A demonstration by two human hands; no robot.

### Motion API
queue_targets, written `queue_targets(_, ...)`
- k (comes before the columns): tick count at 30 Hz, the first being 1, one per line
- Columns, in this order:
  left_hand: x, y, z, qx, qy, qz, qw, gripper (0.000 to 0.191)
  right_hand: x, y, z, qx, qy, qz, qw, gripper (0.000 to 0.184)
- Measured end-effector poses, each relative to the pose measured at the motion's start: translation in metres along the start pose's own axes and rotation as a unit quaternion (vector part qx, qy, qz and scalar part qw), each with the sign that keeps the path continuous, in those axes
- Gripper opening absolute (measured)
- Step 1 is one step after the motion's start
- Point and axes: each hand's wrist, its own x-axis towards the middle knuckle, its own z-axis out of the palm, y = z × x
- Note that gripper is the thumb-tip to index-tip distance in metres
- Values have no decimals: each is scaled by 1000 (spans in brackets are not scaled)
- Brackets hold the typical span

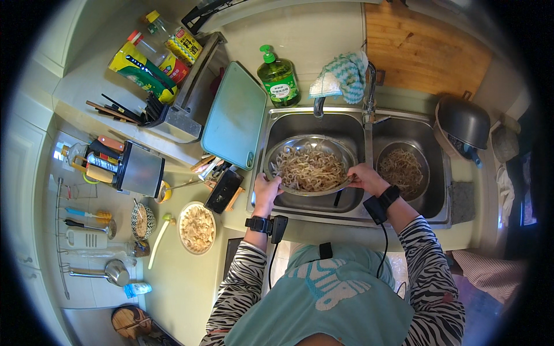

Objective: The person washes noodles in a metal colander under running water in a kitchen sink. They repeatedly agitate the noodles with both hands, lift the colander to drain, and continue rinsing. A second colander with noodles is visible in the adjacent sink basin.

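A round stainless steel basin (319, 140) is held over the left bowl of the double sink (298, 206). Pale, curly strands that look like bean sprouts (309, 168) fill much of it. My left hand (267, 189) grips the rim at the left, while my right hand (368, 178) has hold of it at the right. Behind the basin is the metal faucet (369, 106), whose spout (319, 108) points down into the left bowl. In the right sink bowl sits a smaller metal bowl (424, 162) with brownish, thin strands (399, 172).
Behind the sink stand a green dish soap bottle (279, 84) and a light blue cutting board (236, 114). A striped cloth (346, 75) hangs over the faucet. A dark pot (465, 119) is at the right. On the left counter are a bowl of pale pieces (197, 227) and a scallion (159, 242).
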Motion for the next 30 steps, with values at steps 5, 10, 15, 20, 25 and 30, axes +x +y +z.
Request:
queue_targets(5, 4, -3, -2, -10, -7, 18, 1000, 22, 0, 0, 0, -7, 2, -1, 1000, 9)
queue_targets(10, 3, -3, -1, 1, 7, 28, 1000, 23, 2, 1, 2, -10, 12, -1, 1000, 6)
queue_targets(15, 0, -3, 0, 30, 28, 74, 996, 25, 10, 9, -1, -8, 20, 3, 1000, 7)
queue_targets(20, 4, -5, -5, 146, 76, 123, 979, 28, 20, 20, -3, 10, -4, 5, 1000, 8)
queue_targets(25, 2, -17, -10, 129, 77, 143, 978, 20, 25, 27, 3, -14, 2, -31, 999, 9)
queue_targets(30, -6, -34, -9, 51, 100, 121, 986, 29, 26, 30, 11, 1, 35, -50, 998, 16)
